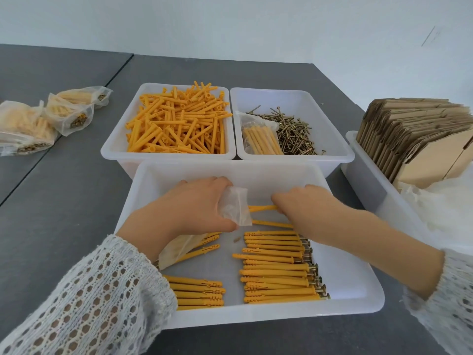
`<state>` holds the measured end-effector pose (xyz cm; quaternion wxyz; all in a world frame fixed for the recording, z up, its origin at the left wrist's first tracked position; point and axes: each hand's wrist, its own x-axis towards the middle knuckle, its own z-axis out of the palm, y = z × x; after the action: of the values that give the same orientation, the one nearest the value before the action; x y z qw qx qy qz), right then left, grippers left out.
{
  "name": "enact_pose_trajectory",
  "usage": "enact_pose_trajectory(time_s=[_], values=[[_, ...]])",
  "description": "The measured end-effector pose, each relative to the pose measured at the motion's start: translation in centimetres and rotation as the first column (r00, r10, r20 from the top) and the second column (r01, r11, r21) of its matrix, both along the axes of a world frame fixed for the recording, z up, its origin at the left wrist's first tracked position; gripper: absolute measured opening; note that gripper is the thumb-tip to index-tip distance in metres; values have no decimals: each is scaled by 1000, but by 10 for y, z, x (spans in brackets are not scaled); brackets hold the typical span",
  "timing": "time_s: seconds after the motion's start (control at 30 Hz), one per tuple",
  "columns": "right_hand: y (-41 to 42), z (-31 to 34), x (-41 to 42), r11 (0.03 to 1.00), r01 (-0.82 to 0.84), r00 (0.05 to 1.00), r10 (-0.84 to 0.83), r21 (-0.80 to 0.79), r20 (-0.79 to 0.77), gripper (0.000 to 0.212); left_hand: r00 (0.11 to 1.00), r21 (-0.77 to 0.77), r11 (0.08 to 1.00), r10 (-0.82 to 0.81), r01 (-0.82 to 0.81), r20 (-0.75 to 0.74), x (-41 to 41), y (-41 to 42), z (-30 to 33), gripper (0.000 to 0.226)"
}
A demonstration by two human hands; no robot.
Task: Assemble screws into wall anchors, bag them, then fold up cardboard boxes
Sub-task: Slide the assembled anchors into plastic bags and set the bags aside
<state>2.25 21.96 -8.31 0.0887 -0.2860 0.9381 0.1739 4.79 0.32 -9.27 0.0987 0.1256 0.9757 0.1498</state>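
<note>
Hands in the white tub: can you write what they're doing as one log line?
left hand: holds clear plastic bag | right hand: grips yellow plastic anchors | stage: bagging

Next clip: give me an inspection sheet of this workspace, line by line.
Surface: grey table.
Job's things: near bin of assembled anchors; bin of loose anchors; bin of screws; flat boxes; filled bags.
Clutter: nothing seen.
Grippers: left hand holds a bag; right hand grips anchors.
Cables: nothing seen.
Surroundings: white wall.
</note>
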Motion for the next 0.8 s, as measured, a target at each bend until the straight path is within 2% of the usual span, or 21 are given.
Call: enact_pose_trajectory(time_s=[0.17, 0.4, 0.53, 0.63, 0.7, 0.8], values=[[6, 41, -5, 998, -47, 986, 40, -41, -160, 22, 996, 219, 975, 18, -36, 85, 1, -2, 3, 77], [-4, 65, 1, 989, -137, 963, 118, -61, -244, 26, 988, 410, 910, -5, -59, 153, -3, 2, 9, 67], [-21, 62, 4, 946, -275, 930, 216, -173, -297, 35, 971, 592, 803, -79, -73, 227, -2, 10, 19, 59], [-34, 60, 3, 904, -332, 939, 290, -269, -187, 29, 949, 699, 705, -125, -120, 289, -1, 10, 21, 23], [-35, 62, 2, 862, -274, 955, 297, -426, -15, 20, 936, 745, 651, -153, -145, 316, -2, 10, 22, 19], [-25, 69, 3, 663, -64, 906, 352, -746, 236, 26, 917, 823, 538, -207, -183, 340, 1, 8, 26, 20]])
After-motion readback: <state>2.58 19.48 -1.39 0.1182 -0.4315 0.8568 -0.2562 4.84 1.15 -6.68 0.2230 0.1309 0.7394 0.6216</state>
